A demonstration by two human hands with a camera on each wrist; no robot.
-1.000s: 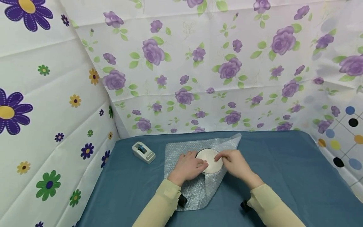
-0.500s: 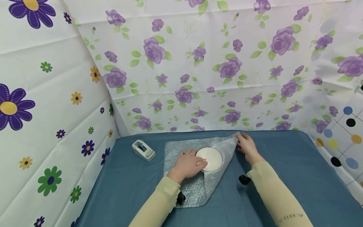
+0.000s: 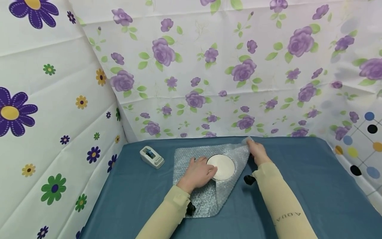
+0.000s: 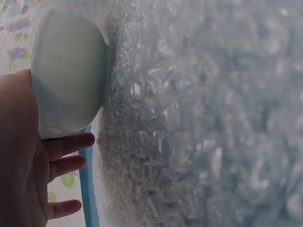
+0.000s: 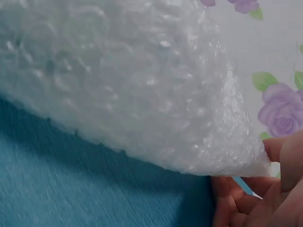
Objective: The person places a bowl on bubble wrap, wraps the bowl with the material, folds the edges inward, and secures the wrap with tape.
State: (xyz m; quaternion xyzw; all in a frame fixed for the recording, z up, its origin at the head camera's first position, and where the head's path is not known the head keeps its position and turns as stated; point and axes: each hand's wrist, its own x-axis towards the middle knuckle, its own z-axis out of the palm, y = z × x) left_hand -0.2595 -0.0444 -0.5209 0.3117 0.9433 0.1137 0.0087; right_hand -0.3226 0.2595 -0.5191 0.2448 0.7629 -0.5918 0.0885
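A round white dish (image 3: pixel 224 167) with a thin dark rim lies on a sheet of bubble wrap (image 3: pixel 186 156), part of which is folded up along its near right side. My left hand (image 3: pixel 198 174) rests at the dish's left edge, thumb over the white surface. In the left wrist view, the fingers of the left hand (image 4: pixel 21 156) are fairly straight and spread beside the pale dish (image 4: pixel 68 71); the thumb is hidden. At the far right corner, my right hand (image 3: pixel 257 152) pinches the bubble wrap. The right wrist view shows thumb and fingers of that hand (image 5: pixel 265 198) at the corner's tip.
A white tape dispenser (image 3: pixel 152 157) stands left of the bubble wrap. Blue cloth (image 3: pixel 298 186) covers the table. A floral curtain (image 3: pixel 209 66) rises behind the table's far edge, with patterned sheets at both sides.
My right hand has left the dish's right edge, moved outward to the far right corner of the bubble wrap and taken hold of it. The left hand has stayed in place.
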